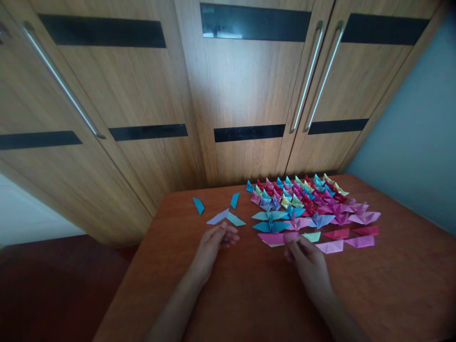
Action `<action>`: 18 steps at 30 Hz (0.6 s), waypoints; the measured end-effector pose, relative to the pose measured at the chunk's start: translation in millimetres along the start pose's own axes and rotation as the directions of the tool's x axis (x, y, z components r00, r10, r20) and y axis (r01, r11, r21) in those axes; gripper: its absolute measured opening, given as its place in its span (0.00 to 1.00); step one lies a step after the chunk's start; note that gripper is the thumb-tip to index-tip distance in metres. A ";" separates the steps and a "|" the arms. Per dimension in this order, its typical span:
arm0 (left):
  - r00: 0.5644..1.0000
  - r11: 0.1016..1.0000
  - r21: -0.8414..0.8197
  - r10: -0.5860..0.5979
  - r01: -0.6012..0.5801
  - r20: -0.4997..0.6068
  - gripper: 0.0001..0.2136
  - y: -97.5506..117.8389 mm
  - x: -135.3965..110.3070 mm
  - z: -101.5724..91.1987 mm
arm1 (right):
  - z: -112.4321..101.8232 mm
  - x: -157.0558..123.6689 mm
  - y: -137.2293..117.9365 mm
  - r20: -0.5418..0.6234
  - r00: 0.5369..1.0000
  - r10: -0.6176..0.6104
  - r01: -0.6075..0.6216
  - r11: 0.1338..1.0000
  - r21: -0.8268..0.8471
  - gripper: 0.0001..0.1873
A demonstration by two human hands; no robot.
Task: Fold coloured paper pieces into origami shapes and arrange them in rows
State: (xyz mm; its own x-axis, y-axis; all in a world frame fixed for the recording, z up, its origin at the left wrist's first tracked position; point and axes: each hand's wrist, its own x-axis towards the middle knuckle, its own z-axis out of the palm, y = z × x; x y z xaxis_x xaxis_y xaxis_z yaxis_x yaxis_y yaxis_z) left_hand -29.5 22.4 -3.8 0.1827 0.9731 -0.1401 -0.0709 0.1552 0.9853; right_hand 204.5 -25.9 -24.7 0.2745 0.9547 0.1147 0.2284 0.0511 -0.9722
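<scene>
My right hand [307, 256] pinches the end of a magenta folded paper strip [272, 238] between thumb and fingers. A pale yellowish edge shows just beneath that strip. Loosely curled and with nothing visible in it, my left hand [215, 239] is just in front of a lavender folded paper piece [218, 217] and a light teal one [235, 219]. Two blue folded pieces [198, 205] [234, 200] lie farther back. Beside my right hand are a mint green piece [311, 236], a red piece [336, 233] and a pink piece [330, 247], all folded flat.
Rows of colourful origami cranes [295, 197] cover the back right of the brown wooden table [249, 289]. Behind it stand wooden cabinet doors [245, 85] with long metal handles [307, 78]. A pale blue wall [413, 142] borders the right side.
</scene>
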 end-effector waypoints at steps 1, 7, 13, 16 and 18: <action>1.000 1.000 0.002 -0.004 0.004 -0.007 0.20 -0.2 0.5 -0.5 | -12.4 -1.3 5.6 0.000 1.000 0.023 -0.023 0.998 -0.051 0.23; 1.000 0.998 0.062 0.002 -0.002 0.002 0.17 -1.6 2.1 0.6 | -71.6 -10.4 34.9 0.044 0.992 0.121 -0.092 0.907 -0.411 0.22; 0.998 0.994 0.107 0.004 0.003 -0.056 0.16 -3.3 6.8 -7.7 | -77.3 -14.2 40.3 -0.075 0.994 0.078 -0.108 0.655 -0.748 0.20; 0.998 0.992 0.126 0.000 0.009 -0.068 0.16 -6.0 8.8 -9.2 | -72.5 -14.1 37.8 -0.092 0.989 0.115 -0.142 0.581 -0.802 0.21; 0.998 0.991 0.132 0.004 0.005 -0.070 0.16 -7.6 9.5 -8.8 | -70.4 -14.1 35.9 -0.100 0.986 0.130 -0.156 0.564 -0.811 0.22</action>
State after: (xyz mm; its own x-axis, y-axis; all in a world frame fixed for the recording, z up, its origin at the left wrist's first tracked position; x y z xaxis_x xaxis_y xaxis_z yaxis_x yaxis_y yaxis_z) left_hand -35.8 31.9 -13.4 0.1137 0.9832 -0.1426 0.0604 0.1364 0.9888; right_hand 274.6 -58.2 -46.9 0.3936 0.9193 0.0068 0.8434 -0.3581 -0.4005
